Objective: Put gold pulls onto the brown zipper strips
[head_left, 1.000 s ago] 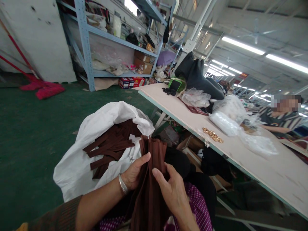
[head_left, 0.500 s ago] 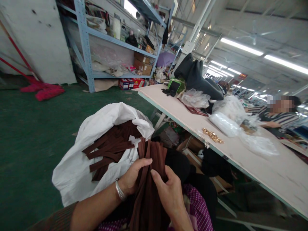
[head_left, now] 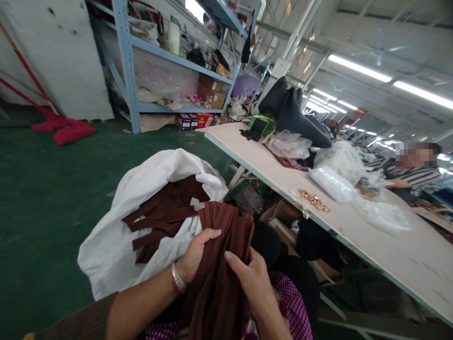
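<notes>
A bundle of long brown strips (head_left: 221,264) hangs over my lap, its upper ends fanned out. My left hand (head_left: 198,252) wears a silver bracelet and grips the bundle's left side, thumb on top. On the right side my right hand (head_left: 253,278) holds the same bundle, its thumb pressed on the strips and its fingers behind, partly hidden. Just left of the bundle, an open white sack (head_left: 116,236) holds more brown strips (head_left: 166,208), some hanging over its near rim.
A pale table (head_left: 371,241) runs along the right, bearing small gold pieces (head_left: 314,200), plastic bags (head_left: 332,182) and black material (head_left: 293,118). Beyond it sits a person in a striped top. Blue shelves (head_left: 127,71) and a red mop (head_left: 74,131) stand behind.
The upper ends of the brown strips have spread wider between my hands. Both hands keep their hold, and my right hand has shifted slightly right.
</notes>
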Available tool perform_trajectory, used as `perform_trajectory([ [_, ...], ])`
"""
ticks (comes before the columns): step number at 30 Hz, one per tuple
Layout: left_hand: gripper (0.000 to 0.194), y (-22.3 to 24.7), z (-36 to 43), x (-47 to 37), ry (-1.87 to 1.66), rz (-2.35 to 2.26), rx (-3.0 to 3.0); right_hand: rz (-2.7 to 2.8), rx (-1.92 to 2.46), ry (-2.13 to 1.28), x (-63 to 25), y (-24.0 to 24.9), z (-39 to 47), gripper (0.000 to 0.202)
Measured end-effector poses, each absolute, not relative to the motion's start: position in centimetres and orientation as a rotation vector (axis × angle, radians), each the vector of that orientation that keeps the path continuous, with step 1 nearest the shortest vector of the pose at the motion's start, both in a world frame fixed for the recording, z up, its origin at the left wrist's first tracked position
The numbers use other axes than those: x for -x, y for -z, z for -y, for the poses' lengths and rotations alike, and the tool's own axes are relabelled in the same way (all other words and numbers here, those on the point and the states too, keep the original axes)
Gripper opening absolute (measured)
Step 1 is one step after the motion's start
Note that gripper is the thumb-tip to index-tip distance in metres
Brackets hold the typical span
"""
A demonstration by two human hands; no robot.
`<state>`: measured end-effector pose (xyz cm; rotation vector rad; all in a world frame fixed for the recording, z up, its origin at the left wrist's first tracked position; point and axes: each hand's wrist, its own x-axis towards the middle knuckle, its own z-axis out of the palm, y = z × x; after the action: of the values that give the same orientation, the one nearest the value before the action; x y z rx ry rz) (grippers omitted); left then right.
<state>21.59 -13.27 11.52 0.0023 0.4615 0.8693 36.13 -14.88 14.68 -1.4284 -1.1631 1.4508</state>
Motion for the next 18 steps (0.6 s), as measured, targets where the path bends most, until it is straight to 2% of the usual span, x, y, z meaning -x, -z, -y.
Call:
perform_trajectory([
  [7, 0.038, -10.9, 13.2, -21.3, -0.872, -0.449, 0.016, 0.914, 1.358, -1.585, -36.3, -14.1, 14.8, 0.03],
  [18, 0.04, -11.3, 13.0, -21.4, -0.876, -0.523, 0.045, 0.698, 1.278, -1.585, -37.3, -13.8, 15.2, 0.041],
])
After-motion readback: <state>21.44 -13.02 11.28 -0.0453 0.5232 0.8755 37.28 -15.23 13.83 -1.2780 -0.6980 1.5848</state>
